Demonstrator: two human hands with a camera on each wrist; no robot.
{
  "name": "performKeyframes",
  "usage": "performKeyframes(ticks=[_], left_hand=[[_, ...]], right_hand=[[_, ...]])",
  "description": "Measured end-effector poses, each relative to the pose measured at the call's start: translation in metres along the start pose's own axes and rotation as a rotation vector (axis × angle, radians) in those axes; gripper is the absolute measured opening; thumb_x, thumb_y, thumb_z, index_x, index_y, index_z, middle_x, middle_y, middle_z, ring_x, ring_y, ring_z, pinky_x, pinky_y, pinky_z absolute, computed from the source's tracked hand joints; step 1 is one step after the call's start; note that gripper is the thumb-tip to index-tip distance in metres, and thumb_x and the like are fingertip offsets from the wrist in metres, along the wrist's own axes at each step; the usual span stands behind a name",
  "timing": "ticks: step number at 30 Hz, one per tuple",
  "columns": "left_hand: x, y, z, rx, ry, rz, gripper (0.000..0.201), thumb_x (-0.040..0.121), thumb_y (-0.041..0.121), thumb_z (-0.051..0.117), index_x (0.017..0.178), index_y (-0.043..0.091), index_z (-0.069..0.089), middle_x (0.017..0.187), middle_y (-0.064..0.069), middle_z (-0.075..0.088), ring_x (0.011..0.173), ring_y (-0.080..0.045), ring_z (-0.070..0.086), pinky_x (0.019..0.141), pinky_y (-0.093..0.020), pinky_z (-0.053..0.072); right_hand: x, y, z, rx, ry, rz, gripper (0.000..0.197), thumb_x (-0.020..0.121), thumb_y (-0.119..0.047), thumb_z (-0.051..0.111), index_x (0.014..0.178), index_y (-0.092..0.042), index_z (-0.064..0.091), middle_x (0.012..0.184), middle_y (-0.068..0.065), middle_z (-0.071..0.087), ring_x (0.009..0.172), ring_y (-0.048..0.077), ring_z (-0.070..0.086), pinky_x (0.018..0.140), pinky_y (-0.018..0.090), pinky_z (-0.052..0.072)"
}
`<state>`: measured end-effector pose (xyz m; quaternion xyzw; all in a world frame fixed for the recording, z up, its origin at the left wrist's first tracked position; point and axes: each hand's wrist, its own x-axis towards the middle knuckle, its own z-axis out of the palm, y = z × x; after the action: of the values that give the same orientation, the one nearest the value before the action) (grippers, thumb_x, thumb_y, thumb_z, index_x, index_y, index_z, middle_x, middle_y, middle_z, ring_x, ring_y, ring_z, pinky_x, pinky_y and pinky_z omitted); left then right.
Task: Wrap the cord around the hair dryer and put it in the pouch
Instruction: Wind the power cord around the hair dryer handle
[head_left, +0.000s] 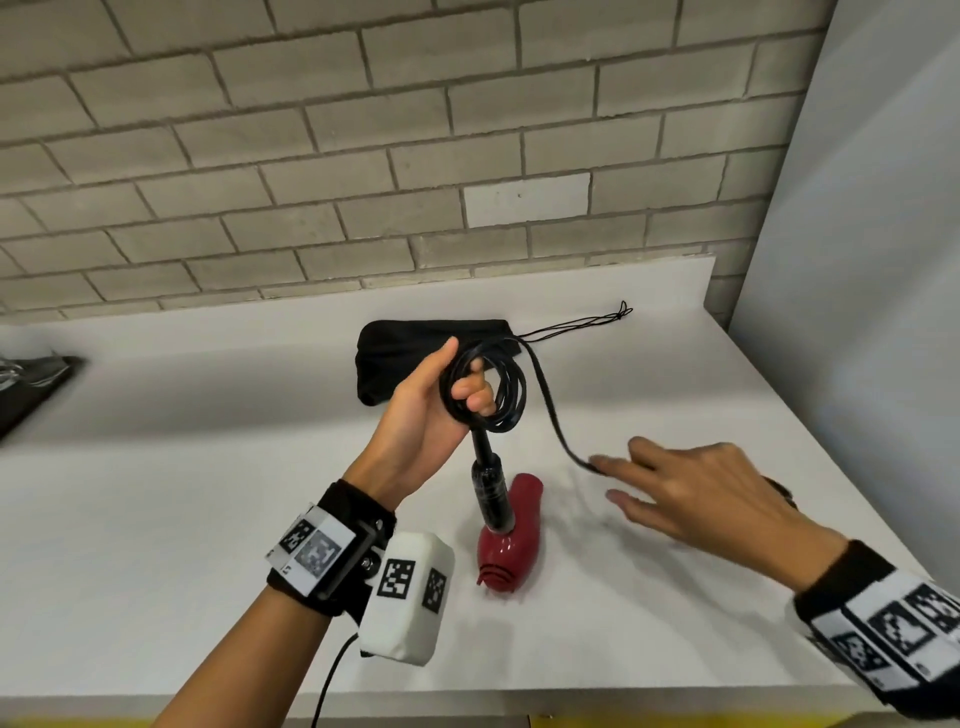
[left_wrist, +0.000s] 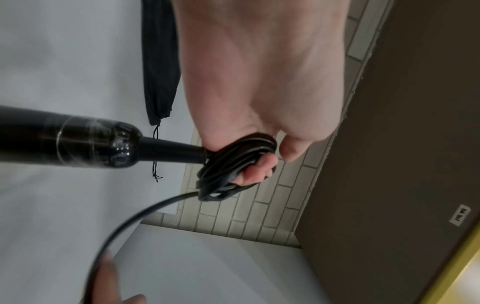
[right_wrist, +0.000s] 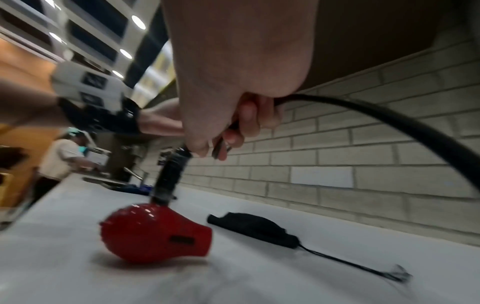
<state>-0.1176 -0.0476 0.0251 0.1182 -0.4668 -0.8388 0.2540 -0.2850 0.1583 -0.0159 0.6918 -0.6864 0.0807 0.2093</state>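
The left hand gripped the coiled cord, likely limp but springy; the right hand pinched its tail. The glossy hair dryer, probably best lifted by its handle, rested on the worktop.

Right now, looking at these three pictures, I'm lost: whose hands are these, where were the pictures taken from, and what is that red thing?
No machine here: a person works bare-handed, wearing cameras. The wide picture comes from a head camera; the other two look along each wrist. The left hand holds a black cord coiled round its fingers. The cord belongs to a red hair dryer, which seems to rest on the white counter. The right hand grips the cord's loose stretch. A black drawstring pouch lies behind.
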Motion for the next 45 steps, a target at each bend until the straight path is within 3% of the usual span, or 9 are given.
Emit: performKeyframes(ticks=[6,14,18,21,24,28,33,38,45], left_hand=[[-0.006,-0.001,0.015,0.026,-0.091,-0.017,0.037,0.089,0.037,0.04,0.087,0.003,0.054,0.061,0.0,0.04,0.061,-0.015,0.042,0.064,-0.025,0.039],[-0.015,-0.005,0.042,0.349,-0.259,-0.124,0.069,0.082,0.065,0.022,0.093,0.009,0.061,0.074,-0.005,0.054,0.07,-0.016,0.053,0.069,-0.026,0.044],[-0.019,-0.009,0.04,0.503,-0.313,-0.044,0.079,0.076,0.077,0.033,0.1,0.005,0.058,0.061,0.007,0.041,0.06,-0.011,0.042,0.066,-0.026,0.037],[-0.022,-0.011,0.034,0.63,-0.249,0.027,0.063,0.089,0.053,0.048,0.109,-0.007,0.053,0.056,0.015,0.035,0.052,-0.008,0.034,0.057,-0.02,0.033],[-0.024,-0.006,0.032,0.557,-0.212,0.061,0.03,0.095,0.03,0.041,0.076,0.011,0.055,0.052,0.016,0.027,0.049,-0.009,0.025,0.051,-0.02,0.027],[-0.024,0.001,0.016,0.498,-0.167,0.065,0.032,0.094,0.032,0.041,0.069,0.013,0.036,0.053,0.009,0.018,0.047,-0.01,0.023,0.051,-0.021,0.027],[-0.017,-0.002,0.016,0.453,-0.294,0.023,0.035,0.097,0.035,0.042,0.069,0.014,0.038,0.052,0.012,0.025,0.047,-0.007,0.027,0.051,-0.02,0.029],[-0.012,-0.007,0.019,0.41,-0.384,-0.001,0.032,0.086,0.032,0.061,0.064,0.018,0.042,0.052,0.013,0.033,0.047,-0.007,0.03,0.051,-0.021,0.03],[-0.011,-0.004,0.021,0.456,-0.383,0.002,0.029,0.094,0.017,0.046,0.066,0.02,0.046,0.053,0.008,0.031,0.049,-0.01,0.028,0.051,-0.021,0.032]], right_hand=[[0.024,-0.037,-0.021,-0.007,0.088,-0.285,0.03,0.076,-0.013,0.073,0.102,-0.025,0.067,0.068,-0.006,0.047,0.049,0.014,0.017,0.034,0.023,0.018],[0.085,-0.029,-0.073,-0.051,0.231,-0.372,0.021,0.085,-0.009,0.054,0.089,-0.026,0.066,0.073,-0.005,0.058,0.044,0.017,0.031,0.035,0.025,0.024],[0.105,-0.008,-0.085,0.154,0.193,-0.239,0.022,0.089,-0.042,0.046,0.094,-0.023,0.057,0.067,-0.007,0.062,0.042,0.02,0.045,0.041,0.024,0.031],[0.106,0.012,-0.077,0.259,0.063,-0.095,0.038,0.083,-0.062,0.037,0.097,-0.027,0.04,0.066,-0.011,0.056,0.05,0.015,0.044,0.047,0.025,0.031],[0.097,0.036,-0.062,0.175,0.029,-0.133,0.042,0.09,-0.06,0.027,0.091,-0.023,0.047,0.071,-0.01,0.06,0.056,0.014,0.043,0.046,0.024,0.03],[0.065,0.085,-0.03,0.127,-0.095,-0.039,0.045,0.097,-0.053,0.01,0.085,-0.022,0.041,0.081,-0.005,0.051,0.073,0.017,0.044,0.066,0.033,0.044],[0.044,0.096,0.01,-0.202,-0.049,0.163,0.022,0.092,-0.031,0.055,0.091,-0.01,0.063,0.096,0.012,0.049,0.082,0.03,0.04,0.066,0.037,0.033],[0.065,0.063,0.006,0.643,0.124,0.477,0.013,0.09,-0.019,0.062,0.095,-0.012,0.072,0.083,0.002,0.057,0.07,0.003,0.057,0.07,0.01,0.037],[0.084,0.015,0.004,1.603,0.139,0.642,0.016,0.082,-0.021,0.062,0.09,-0.009,0.071,0.078,0.004,0.069,0.065,0.008,0.062,0.067,0.014,0.052]])
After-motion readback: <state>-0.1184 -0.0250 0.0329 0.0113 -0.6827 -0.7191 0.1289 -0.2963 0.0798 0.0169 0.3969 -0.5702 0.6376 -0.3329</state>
